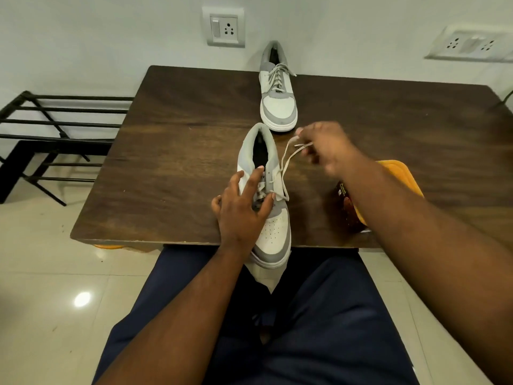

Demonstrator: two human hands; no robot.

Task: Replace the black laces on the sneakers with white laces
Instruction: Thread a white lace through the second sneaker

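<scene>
- The right hand [323, 147], right of centre, pinches both ends of the white lace [286, 168], fingers curled round them.
- The left hand [241, 207] presses spread fingers on the near grey-and-white sneaker [273, 232], at the near edge of the dark wooden bench [166, 162].
- Pull evenly; keep the shoe pinned.
- The second laced sneaker [278, 107] stands above centre.

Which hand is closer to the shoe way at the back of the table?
The right hand. It pinches the white lace just in front of the far sneaker. The left hand rests on the near sneaker, farther back.
</scene>
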